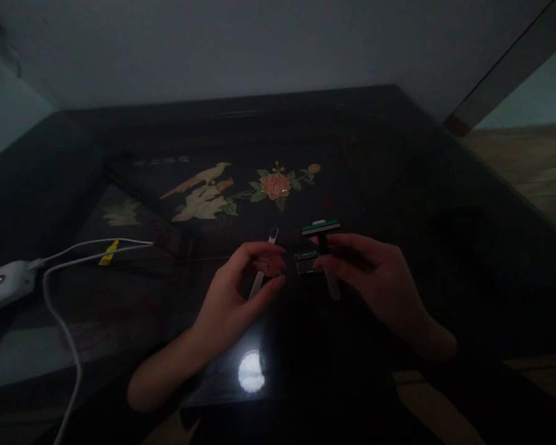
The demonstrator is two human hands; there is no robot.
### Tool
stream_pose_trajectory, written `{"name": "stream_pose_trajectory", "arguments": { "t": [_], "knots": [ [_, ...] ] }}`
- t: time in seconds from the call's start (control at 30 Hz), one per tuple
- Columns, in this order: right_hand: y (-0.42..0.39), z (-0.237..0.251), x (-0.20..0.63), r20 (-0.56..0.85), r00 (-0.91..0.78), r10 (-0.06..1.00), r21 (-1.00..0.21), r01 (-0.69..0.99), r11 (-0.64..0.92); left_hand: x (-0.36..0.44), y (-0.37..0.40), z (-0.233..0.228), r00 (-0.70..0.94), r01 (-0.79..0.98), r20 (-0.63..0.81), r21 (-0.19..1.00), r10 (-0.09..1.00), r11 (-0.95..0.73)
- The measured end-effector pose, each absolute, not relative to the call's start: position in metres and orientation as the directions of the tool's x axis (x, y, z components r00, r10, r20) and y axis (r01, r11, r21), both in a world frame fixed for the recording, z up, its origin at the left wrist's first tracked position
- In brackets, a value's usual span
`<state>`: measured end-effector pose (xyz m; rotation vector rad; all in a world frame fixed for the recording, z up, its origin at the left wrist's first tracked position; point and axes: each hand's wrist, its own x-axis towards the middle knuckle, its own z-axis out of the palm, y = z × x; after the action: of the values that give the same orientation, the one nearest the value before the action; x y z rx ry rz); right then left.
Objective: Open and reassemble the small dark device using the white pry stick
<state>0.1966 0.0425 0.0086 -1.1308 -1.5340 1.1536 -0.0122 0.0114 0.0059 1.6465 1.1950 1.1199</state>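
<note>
My right hand (375, 269) pinches a razor (321, 228) by the neck of its handle between thumb and fingers. The razor's wide head, black with a green strip, points away from me, and its pale handle end slants down below the fingers. My left hand (241, 284) is curved with a gap between thumb and fingertips, and nothing shows between them. Under its fingers lies a slim pale stick (256, 285) with a dark slot at its far tip; the middle is hidden. A small dark case (306, 266) sits on the tabletop between the hands, partly covered by the right fingers.
The dark glossy table (380, 148) bears a bird-and-flower picture (275, 185). At the left stand a white power strip or adapter (4, 285) and white cables (65, 327) with a yellow tag (109, 252). A wall (241, 49) runs behind the table. The light is dim.
</note>
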Motion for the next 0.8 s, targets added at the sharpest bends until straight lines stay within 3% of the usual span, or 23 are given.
{"name": "stream_pose_trajectory", "arguments": {
  "t": [0.13, 0.33, 0.5, 0.8],
  "knots": [
    [0.044, 0.003, 0.193, -0.068, -0.263, 0.962, -0.998, 0.027, -0.064, -0.01, 0.015, 0.008, 0.236, 0.505, 0.22, 0.805, 0.947, -0.313],
    [0.038, -0.003, 0.182, -0.174, -0.389, 0.905, -0.969, -0.098, -0.229, -0.009, 0.013, 0.005, 0.264, 0.6, 0.244, 0.716, 0.933, -0.357],
    [0.037, -0.003, 0.18, -0.203, -0.398, 0.895, -0.966, -0.067, -0.25, -0.007, 0.013, 0.002, 0.344, 0.625, 0.264, 0.652, 0.901, -0.43],
    [0.039, -0.003, 0.18, -0.153, -0.391, 0.907, -0.988, 0.04, -0.149, -0.006, 0.012, -0.001, 0.364, 0.596, 0.254, 0.675, 0.896, -0.434]
  ]
}}
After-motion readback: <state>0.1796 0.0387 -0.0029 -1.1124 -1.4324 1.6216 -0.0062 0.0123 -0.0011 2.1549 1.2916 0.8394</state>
